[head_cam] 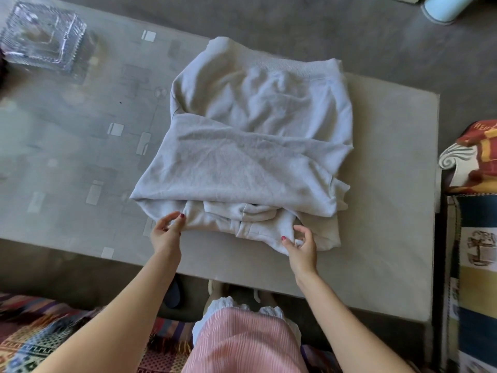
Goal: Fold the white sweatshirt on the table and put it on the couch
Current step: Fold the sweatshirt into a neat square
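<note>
Glass-topped surface [80, 146] over grey carpet. Left hand [166, 232] and right hand [301, 247] pinch near edge of white sweatshirt [242, 157], fingers curled on fabric; half-folded garment spreads away from both hands across surface.

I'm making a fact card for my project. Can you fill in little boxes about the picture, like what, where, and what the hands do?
what: white sweatshirt, partly folded, sleeve laid across it
where: on the table, far hem reaching past the far edge
left hand: pinching the near edge
right hand: pinching the near edge
also on table: glass dish, far left corner
folding done: not yet
</note>
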